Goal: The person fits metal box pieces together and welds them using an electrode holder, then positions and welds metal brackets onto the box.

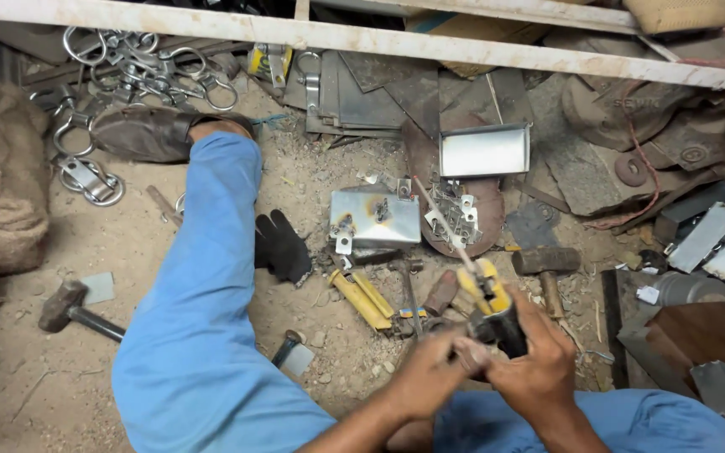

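Right hand (pixel 539 361) is clamped round the black grip of a yellow-jawed electrode holder (pixel 490 306) low in the frame, while the left hand (pixel 430 377) pinches its rear end shut. Its thin grey welding rod (pixel 440 220) — stiff but probably brittle-coated, best held by the insulated handle — slants up-left toward the scorched folded sheet-metal box (pixel 375 220) on the sandy floor (pixel 35 252).

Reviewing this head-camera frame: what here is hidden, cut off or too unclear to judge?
- Left hand: its grip is blurred; what the fingertips pinch is unclear.
- Right hand: covers most of the electrode holder, so the handle is hidden.
- Welding rod: its thin tip is lost against the metal box.
- Both forearms are cut off by the bottom edge.
- Hammer: its handle runs under the blue trouser leg.
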